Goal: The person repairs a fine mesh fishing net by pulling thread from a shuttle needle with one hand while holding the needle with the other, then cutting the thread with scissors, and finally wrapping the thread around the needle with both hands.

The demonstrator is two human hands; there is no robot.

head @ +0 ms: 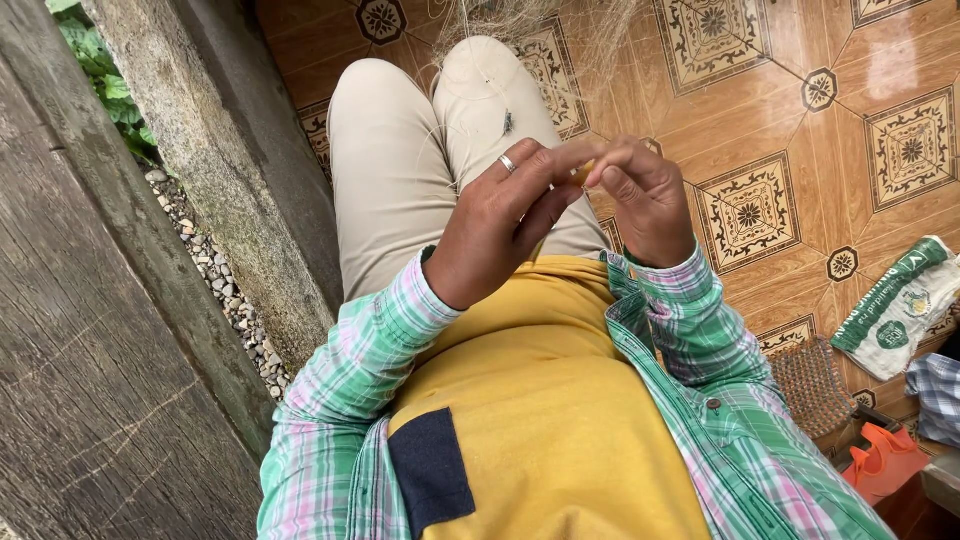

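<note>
Small orange-yellow piece [582, 172] pinched between fingertips of left hand [505, 225] and right hand [640, 200], over lap. Fine translucent net filament [540, 25] drapes beige trousers [400, 170]. Ring on left finger. Patterned glazed floor tiles [860, 90] beyond; rough concrete wall [100, 300] at left edge.

A green-and-white printed bag [895, 308] lies by the patterned tiled floor's [800, 130] right edge (an orange plastic item [883, 462] sits below it); gravel strip [215, 270] left.

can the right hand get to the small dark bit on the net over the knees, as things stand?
Probably yes. The right hand is pinching a small yellow piece with the left hand, but the dark bit lies just beyond, with nothing between.
</note>
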